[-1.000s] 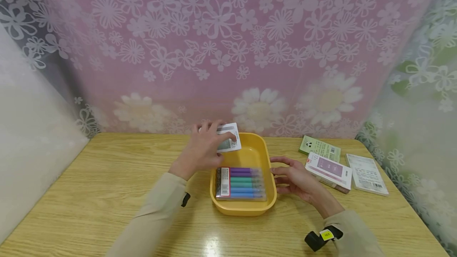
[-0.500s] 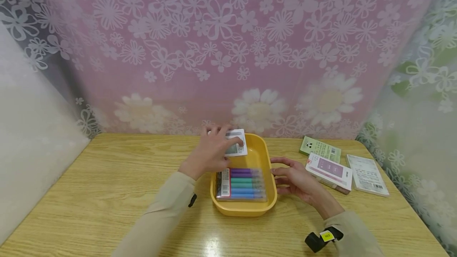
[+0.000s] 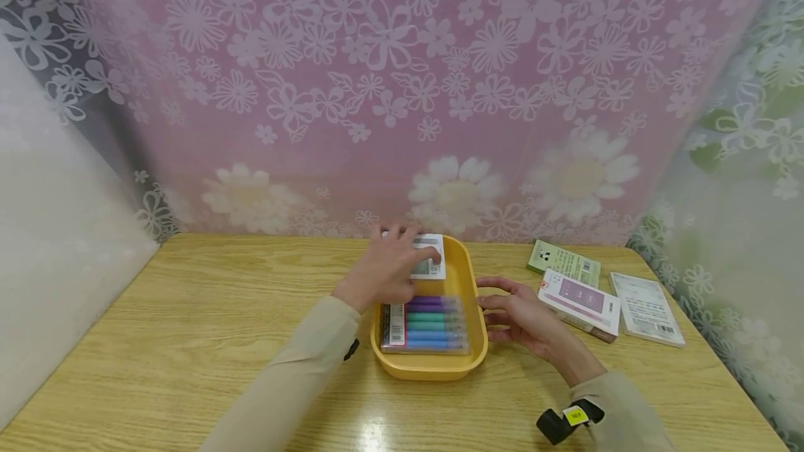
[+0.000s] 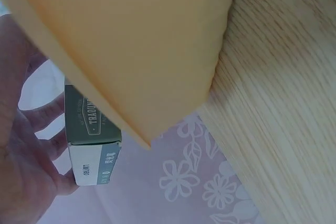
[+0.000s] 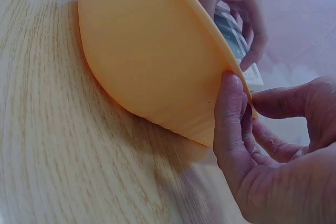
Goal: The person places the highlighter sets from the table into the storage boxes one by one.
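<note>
Over the far end of a yellow plastic basket (image 3: 463, 257), my left hand (image 3: 389, 267) grips a small white-and-green box (image 3: 433, 272). The left wrist view shows the green side and white end of this box (image 4: 94, 164), partly hidden by the basket wall. A clear pack of purple, green and blue pens (image 3: 433, 326) lies in the near half of the basket. At the basket's right side, my right hand (image 3: 521, 316) holds the rim. Its fingertips meet at the rim in the right wrist view, some against the outer wall.
Right of the basket lie a green box with a panda (image 3: 565, 262), a white-and-purple box (image 3: 581, 300) partly over it, and a white flat pack (image 3: 647, 307). The wooden table (image 3: 188, 333) ends at a floral curtain (image 3: 402, 89) behind.
My left hand has carried the white-and-green box rightward and slightly lower, over the far end of the basket. My right hand has stayed at the rim.
</note>
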### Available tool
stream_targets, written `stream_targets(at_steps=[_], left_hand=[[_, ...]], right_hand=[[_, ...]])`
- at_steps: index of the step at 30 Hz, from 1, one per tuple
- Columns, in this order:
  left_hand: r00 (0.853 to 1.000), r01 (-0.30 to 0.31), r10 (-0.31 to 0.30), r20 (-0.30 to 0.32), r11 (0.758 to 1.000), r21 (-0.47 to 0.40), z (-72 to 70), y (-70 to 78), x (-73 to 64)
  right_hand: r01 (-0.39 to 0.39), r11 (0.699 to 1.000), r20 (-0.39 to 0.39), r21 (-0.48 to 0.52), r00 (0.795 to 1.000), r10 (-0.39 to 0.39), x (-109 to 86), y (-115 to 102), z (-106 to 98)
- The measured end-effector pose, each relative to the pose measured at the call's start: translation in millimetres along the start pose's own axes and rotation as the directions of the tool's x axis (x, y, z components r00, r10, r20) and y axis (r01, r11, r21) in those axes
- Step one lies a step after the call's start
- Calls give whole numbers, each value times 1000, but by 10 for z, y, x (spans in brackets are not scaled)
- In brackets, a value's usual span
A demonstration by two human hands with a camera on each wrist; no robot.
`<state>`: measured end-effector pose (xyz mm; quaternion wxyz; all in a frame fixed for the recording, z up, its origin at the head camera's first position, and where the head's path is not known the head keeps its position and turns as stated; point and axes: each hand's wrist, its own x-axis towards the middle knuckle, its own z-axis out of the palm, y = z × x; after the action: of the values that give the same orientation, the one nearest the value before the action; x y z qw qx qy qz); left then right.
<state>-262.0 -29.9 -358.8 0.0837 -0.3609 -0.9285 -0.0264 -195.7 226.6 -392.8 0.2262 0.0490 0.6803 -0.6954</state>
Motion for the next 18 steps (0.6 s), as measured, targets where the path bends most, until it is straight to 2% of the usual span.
stream_targets(at_steps=[10,18], left_hand=[[998,-47,47,33,999,7,61,55,103],[996,-35,41,74,996,-79,186,58,148]], right_hand=[[0,1000,-11,11,1000,0,8,1,-4],[-2,1000,-21,-7,1000,2,-8,-7,3]])
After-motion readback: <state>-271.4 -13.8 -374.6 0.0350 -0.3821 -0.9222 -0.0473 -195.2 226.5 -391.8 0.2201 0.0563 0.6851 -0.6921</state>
